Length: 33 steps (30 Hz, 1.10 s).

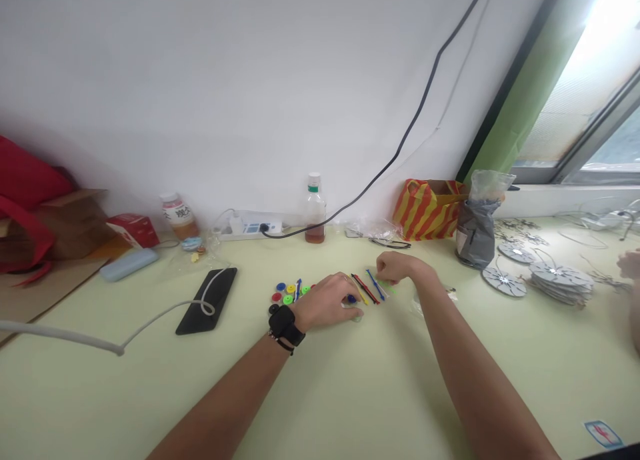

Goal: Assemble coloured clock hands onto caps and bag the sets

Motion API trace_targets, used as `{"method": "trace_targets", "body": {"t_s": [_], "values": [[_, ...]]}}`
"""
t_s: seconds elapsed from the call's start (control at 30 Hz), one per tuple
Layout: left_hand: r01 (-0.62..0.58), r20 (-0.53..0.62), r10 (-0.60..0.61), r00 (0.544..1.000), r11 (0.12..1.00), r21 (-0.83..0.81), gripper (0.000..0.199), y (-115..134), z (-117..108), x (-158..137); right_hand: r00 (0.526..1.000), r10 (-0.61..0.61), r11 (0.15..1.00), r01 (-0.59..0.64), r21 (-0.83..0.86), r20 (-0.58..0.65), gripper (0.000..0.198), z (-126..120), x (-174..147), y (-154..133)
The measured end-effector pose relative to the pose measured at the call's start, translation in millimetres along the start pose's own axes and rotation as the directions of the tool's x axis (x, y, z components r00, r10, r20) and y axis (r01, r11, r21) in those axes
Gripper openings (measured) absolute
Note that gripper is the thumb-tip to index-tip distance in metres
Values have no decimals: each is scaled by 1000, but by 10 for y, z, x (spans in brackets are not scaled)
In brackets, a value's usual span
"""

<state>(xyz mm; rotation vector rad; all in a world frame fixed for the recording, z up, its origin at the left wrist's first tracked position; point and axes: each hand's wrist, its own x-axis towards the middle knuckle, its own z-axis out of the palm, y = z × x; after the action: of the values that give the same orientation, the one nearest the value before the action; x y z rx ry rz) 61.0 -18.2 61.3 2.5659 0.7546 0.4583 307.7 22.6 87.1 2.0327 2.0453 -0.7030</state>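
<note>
My left hand [330, 301], wearing a black watch, rests low over small coloured discs, its thumb and fingers apart. A blue disc [351, 299] shows in the gap between them; whatever lies under the palm is hidden. Left of it sit several round discs, among them a yellow disc [291, 289] and a green disc [287, 300], with a blue arrow-like stick [299, 289]. My right hand [397, 267] is closed, fingers curled down, and what it may hold is hidden. Between the hands lie a yellow stick [361, 292], a red-and-black stick pair [365, 289] and a blue stick [377, 284].
Behind stand a bottle [315, 210], a power strip [250, 229] and a striped bag [425, 210]. A black phone-like slab [207, 301] with a cable lies left. Stacked grey discs [560, 280] and a grey pouch [476, 233] are right; another person's hand [630, 265] is at the edge.
</note>
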Motion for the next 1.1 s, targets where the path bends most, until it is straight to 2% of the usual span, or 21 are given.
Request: {"method": "trace_targets", "body": {"t_s": [0.13,0.23,0.33,0.47,0.7,0.83,1.1], "values": [[15,-6,-15,1000,1000,-27,18,-10,10,-17,993,-116,993,116,7,-36,39,8,-12,-160],[23,-5,-23,1000,999,-28,18,-7,8,-24,986,-161,987,160,-19,-45,46,43,-23,-310],[21,3,-21,1000,999,-25,16,10,-9,-17,983,-184,983,184,-22,-9,37,71,-50,-425],[23,22,-22,1000,999,-30,12,40,-34,2,978,-176,984,175,20,115,22,79,-92,-458],[26,22,-25,999,999,-43,11,59,-36,13,933,-186,977,144,156,308,13,110,-133,-490],[32,18,-31,999,998,-53,13,58,-46,7,923,-212,967,150,207,320,7,60,-176,-511],[-16,-40,16,999,1000,-22,23,144,-27,-1,925,-139,984,87,157,355,12,-37,-206,-381]]}}
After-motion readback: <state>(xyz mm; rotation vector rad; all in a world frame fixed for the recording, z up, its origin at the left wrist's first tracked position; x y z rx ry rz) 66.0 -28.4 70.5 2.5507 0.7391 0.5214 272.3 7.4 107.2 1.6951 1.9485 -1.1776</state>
